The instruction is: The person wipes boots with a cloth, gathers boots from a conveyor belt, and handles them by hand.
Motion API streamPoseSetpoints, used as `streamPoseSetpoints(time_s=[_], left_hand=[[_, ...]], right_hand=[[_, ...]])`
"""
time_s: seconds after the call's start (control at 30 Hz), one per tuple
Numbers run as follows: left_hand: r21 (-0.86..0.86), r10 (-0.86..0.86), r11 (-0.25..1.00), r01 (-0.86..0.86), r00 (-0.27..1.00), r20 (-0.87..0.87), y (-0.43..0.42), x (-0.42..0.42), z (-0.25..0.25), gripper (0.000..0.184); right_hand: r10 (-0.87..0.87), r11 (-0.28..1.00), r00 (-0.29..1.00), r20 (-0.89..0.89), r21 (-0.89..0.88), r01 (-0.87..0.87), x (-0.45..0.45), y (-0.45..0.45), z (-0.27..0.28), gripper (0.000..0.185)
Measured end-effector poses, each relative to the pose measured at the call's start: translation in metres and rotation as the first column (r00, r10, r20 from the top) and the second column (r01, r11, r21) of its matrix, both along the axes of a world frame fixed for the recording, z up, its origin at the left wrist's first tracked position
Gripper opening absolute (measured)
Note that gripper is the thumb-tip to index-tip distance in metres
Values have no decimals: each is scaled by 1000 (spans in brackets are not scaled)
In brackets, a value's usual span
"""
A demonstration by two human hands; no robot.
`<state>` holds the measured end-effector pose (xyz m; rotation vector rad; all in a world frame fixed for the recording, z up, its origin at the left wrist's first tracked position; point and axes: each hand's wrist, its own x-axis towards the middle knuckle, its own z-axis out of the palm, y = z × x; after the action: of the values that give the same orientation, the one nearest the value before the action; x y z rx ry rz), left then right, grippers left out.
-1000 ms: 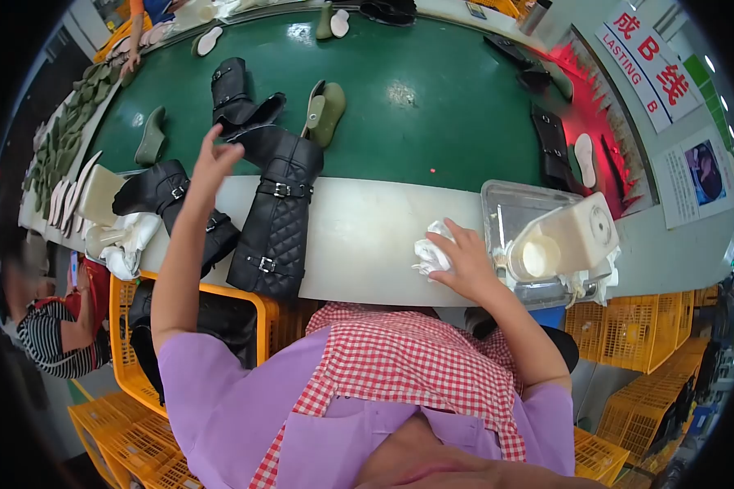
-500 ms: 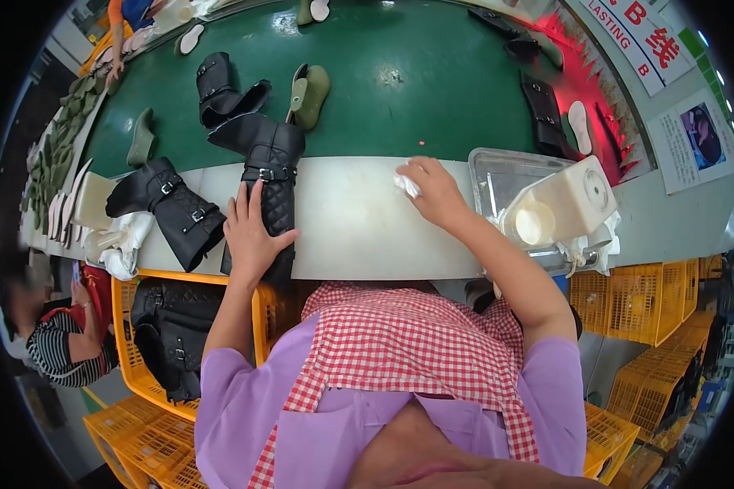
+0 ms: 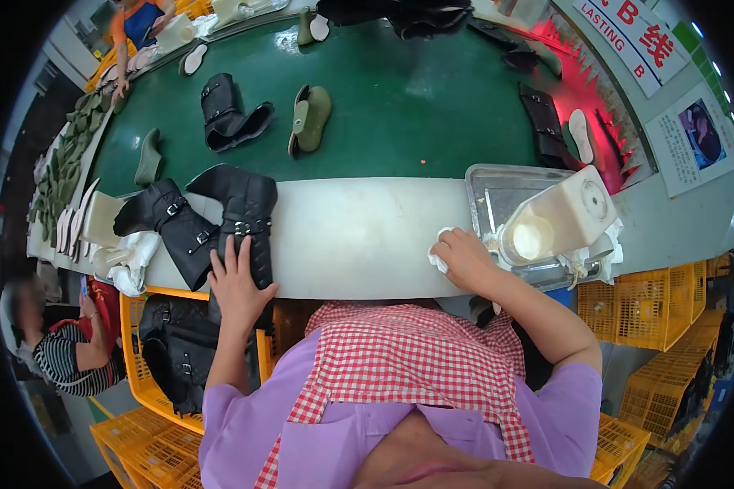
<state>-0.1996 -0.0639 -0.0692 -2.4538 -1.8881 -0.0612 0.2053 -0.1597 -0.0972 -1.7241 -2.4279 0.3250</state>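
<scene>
My left hand [image 3: 241, 279] lies with fingers spread on the quilted shaft of a black buckled boot [image 3: 240, 194], which rests on its side on the white work surface [image 3: 359, 228]. Against its left side is a second black boot [image 3: 179, 236]. A crumpled white cloth [image 3: 438, 254] is pinched in my right hand [image 3: 466, 262], near the front edge of the surface. Just right of that hand sits a clear plastic tray [image 3: 483, 191] bearing a cut-open whitish jug [image 3: 575, 200] with pale liquid in its mouth.
On the green surface [image 3: 383, 122] stand a black boot [image 3: 224, 110] and olive shoe lasts [image 3: 311, 122]. Black boots [image 3: 395, 15] appear at the far edge. A yellow crate [image 3: 151, 387] with boots is below left. A co-worker [image 3: 139, 28] reaches in at far left.
The boot under my left hand has shifted left against the other boot. My right hand, with the cloth, has moved right and closer to me. Black boots have appeared at the far edge.
</scene>
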Motion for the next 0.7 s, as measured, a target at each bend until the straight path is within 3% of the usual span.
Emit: streamPoseSetpoints(time_s=[0.1, 0.17, 0.2, 0.23, 0.3, 0.37, 0.4, 0.43, 0.5, 0.57, 0.7], left_hand=[[-26, 24, 999, -26, 998, -66, -2, 0, 11, 99], [19, -71, 997, 70, 990, 118, 6, -5, 13, 95], [49, -188, 982, 182, 933, 306, 17, -4, 19, 85], [49, -192, 981, 186, 933, 305, 29, 3, 22, 85], [-47, -175, 953, 299, 670, 721, 59, 20, 30, 74], [-210, 15, 906, 366, 470, 883, 91, 49, 48, 68], [-234, 37, 886, 400, 443, 896, 113, 62, 50, 68], [-256, 59, 864, 435, 416, 907, 136, 76, 50, 70], [-320, 103, 812, 488, 419, 902, 185, 109, 54, 77], [-366, 201, 774, 517, 347, 916, 231, 146, 53, 84], [-407, 282, 789, 461, 317, 906, 318, 217, 40, 84]], right_hand=[[-49, 997, 999, 18, -56, 50, 6, -8, 22, 29], [-96, 995, 995, -12, -25, 96, 9, -6, 31, 43], [-101, 995, 995, -14, -25, 101, 12, -1, 40, 43], [-137, 990, 983, -121, -8, 138, 15, 8, 52, 46], [-173, 984, 958, -228, 8, 179, 25, 26, 58, 48], [-223, 962, 902, -369, 63, 264, 39, 45, 53, 38], [-216, 938, 897, -386, 173, 300, 43, 55, 55, 29], [-222, 934, 896, -385, 179, 309, 48, 66, 59, 29], [-366, 877, 772, -520, 85, 473, 60, 88, 71, 22], [-362, 830, 727, -583, 153, 536, 73, 112, 82, 18], [-369, 758, 762, -532, 302, 578, 109, 171, 98, 21]])
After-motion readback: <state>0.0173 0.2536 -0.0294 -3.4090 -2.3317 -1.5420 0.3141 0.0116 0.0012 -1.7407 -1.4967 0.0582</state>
